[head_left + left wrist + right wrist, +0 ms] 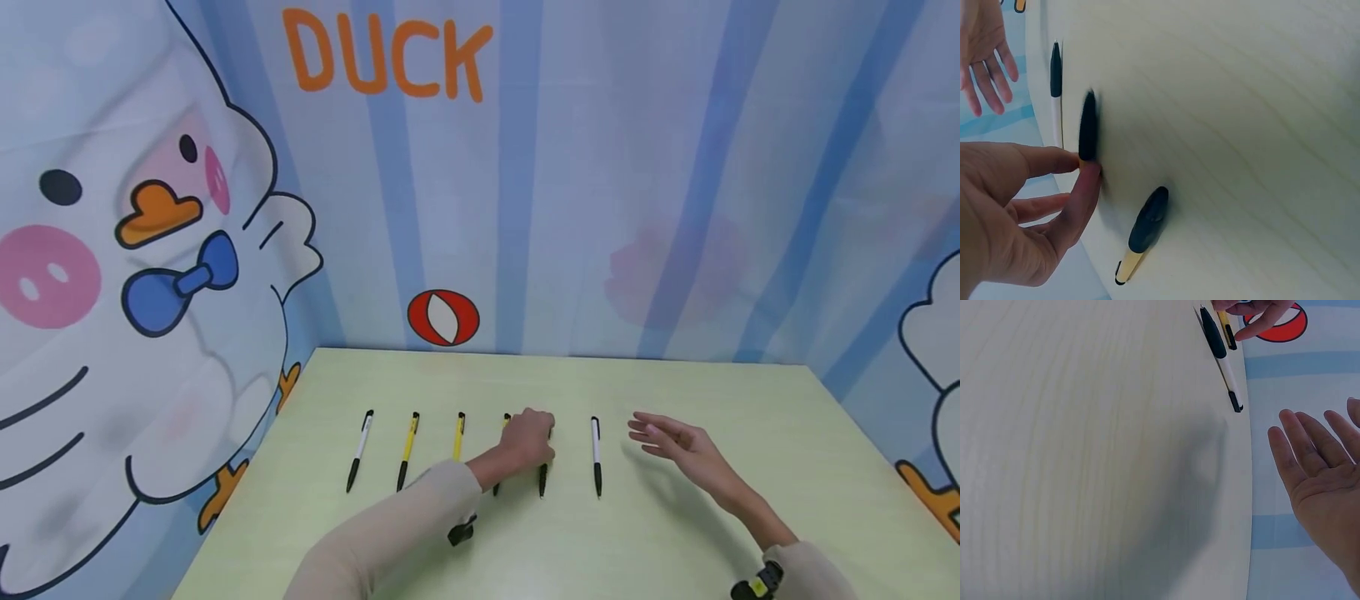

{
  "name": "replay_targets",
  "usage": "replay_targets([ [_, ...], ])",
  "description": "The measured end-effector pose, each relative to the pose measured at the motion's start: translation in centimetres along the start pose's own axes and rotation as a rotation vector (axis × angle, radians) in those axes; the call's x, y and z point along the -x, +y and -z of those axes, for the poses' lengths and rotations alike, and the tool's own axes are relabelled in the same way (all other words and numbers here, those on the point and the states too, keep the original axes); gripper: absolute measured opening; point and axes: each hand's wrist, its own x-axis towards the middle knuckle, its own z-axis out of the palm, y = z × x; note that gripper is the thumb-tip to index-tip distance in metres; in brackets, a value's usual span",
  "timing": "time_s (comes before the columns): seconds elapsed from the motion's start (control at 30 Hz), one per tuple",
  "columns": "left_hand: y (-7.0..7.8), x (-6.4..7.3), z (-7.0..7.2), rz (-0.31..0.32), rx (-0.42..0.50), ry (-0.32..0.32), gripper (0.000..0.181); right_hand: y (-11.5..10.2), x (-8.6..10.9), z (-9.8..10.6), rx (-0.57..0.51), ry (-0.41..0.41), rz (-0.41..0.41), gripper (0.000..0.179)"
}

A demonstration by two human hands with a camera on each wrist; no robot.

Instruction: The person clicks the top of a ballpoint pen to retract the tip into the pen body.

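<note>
My left hand (528,437) pinches a yellow pen (1088,128) with a black grip between thumb and finger; its tip end sticks out toward me, and the hand covers much of its barrel in the head view. Just left of it lies another yellow pen (1149,219), partly hidden by the hand and wrist in the head view. To the right is a white pen (596,454) with a black grip, lying between my two hands. My right hand (693,454) hovers over the table right of that white pen, fingers extended and holding nothing.
Farther left in the same row lie a white pen (360,450), a yellow pen (408,450) and another yellow pen (460,435), the last partly behind my left sleeve (405,525). The pale table (675,379) ends against a printed blue curtain (570,208).
</note>
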Motion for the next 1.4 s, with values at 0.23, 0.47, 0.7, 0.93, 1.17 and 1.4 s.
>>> replay_targets([
  [0.23, -0.4, 0.2, 0.2, 0.108, 0.286, 0.003, 0.041, 0.0, 0.1, -0.2, -0.009, -0.004, -0.02, 0.048],
  [0.47, -1.5, 1.4, 1.7, 0.216, 0.879, -0.038, 0.048, 0.0, 0.2, -0.4, -0.011, -0.002, -0.024, 0.047],
  [0.7, -2.7, 3.6, 3.2, 0.242, 1.129, -0.034, 0.047, -0.5, -0.4, -1.3, -0.017, -0.007, 0.031, 0.05],
  [0.93, -2.5, 5.4, 3.8, 0.215, 1.2, -0.022, 0.056, -1.9, -1.7, -3.5, 0.096, -0.006, 0.044, 0.07],
  [1.17, -2.0, 6.2, 3.9, 0.166, 1.254, 0.002, 0.058, -4.3, -3.0, -6.4, 0.151, -0.132, 0.104, 0.097],
  [1.4, -1.4, 6.9, 3.9, 0.102, 1.287, -0.031, 0.059, -5.7, -4.0, -8.1, 0.161, -0.19, 0.179, 0.108],
])
